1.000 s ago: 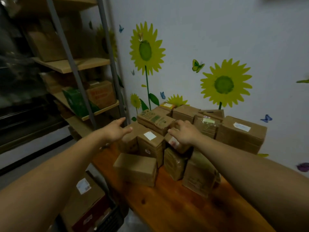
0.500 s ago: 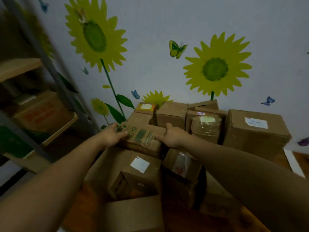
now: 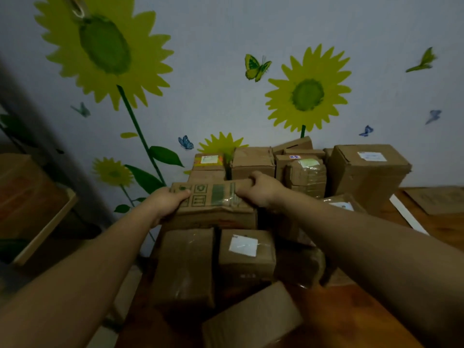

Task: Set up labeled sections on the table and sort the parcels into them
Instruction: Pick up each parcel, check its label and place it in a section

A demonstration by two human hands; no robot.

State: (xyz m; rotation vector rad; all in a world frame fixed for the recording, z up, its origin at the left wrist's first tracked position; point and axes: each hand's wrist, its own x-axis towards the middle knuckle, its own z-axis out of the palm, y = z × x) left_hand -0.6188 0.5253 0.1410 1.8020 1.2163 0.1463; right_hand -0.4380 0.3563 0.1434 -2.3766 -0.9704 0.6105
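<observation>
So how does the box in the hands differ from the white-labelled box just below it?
The held box shows green printed symbols; the white-labelled box has a plain white sticker. The held box is gripped at its ends by the left hand and right hand, atop the pile; the white-labelled box sits untouched below. Both are brown cardboard.

A flat cardboard parcel (image 3: 213, 199) printed with green handling symbols lies at the top of the heap, with the left hand (image 3: 167, 202) and right hand (image 3: 258, 189) gripping its two ends. Just below it, a plain box (image 3: 185, 264) and a white-labelled box (image 3: 246, 257) stand side by side. A large labelled carton (image 3: 369, 172) stands to the right on the wooden table (image 3: 351, 317).
</observation>
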